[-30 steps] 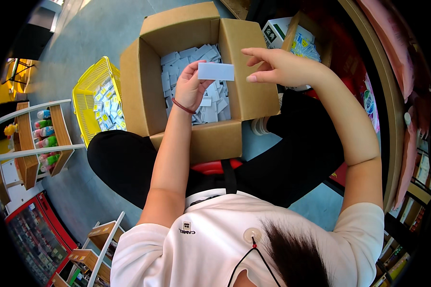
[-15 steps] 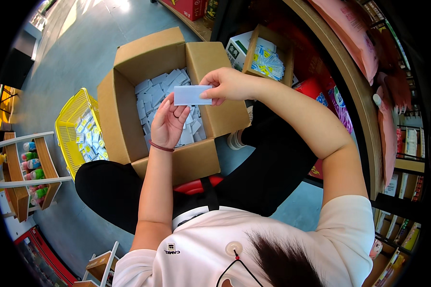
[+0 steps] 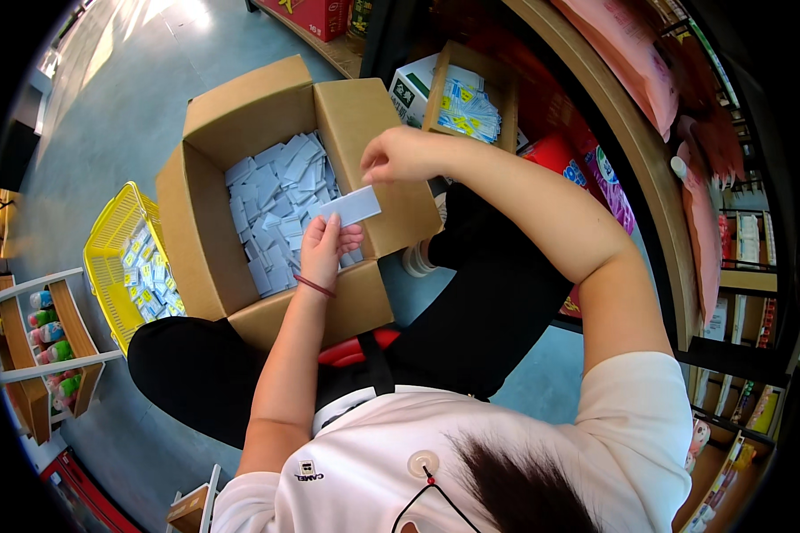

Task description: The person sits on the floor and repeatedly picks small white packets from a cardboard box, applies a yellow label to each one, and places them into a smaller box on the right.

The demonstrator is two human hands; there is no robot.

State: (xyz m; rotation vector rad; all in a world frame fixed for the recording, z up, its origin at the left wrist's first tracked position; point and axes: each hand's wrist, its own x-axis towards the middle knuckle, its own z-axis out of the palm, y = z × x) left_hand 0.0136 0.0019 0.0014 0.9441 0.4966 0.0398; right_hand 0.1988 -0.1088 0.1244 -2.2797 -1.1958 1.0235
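A pale bluish-white rectangular plastic label sleeve point(image 3: 354, 205) is pinched in my left hand point(image 3: 322, 247), thumb on top and the other fingers curled beneath. It is tilted over the right side of an open cardboard box point(image 3: 206, 258). Many similar pale sleeves point(image 3: 271, 191) lie in a loose heap inside this box. My right hand point(image 3: 402, 155) hovers above the box's right flap, apart from the sleeve. Its fingers are curled inward, and nothing shows in them.
Left of the box stands a yellow plastic basket point(image 3: 107, 266) with blue, white and yellow labels point(image 3: 154, 280). A small open box point(image 3: 434, 102) at the upper right holds printed labels point(image 3: 468, 111). Shelving point(image 3: 658, 222) runs along the right; a small rack point(image 3: 58, 366) stands left.
My right hand has let go of the sleeve and drawn slightly up and away. My left hand now holds the sleeve alone, lower and tilted. The whole view has shifted a little.
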